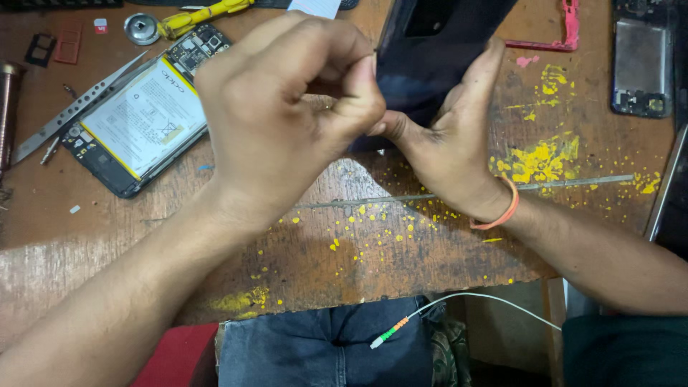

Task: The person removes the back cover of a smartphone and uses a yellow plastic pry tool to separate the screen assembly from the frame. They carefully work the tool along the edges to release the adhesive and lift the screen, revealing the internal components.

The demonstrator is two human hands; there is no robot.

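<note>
A dark phone back cover stands tilted above the worn wooden table. My right hand, with an orange band at the wrist, grips the cover from below and along its right edge. My left hand is curled, its thumb and fingers pinched at the cover's left edge. What lies between those fingertips is hidden.
An opened phone with a white and yellow battery lies at the left, with metal tweezers beside it. A yellow tool, a small round metal part, a pink frame, another opened phone and a white cable are around.
</note>
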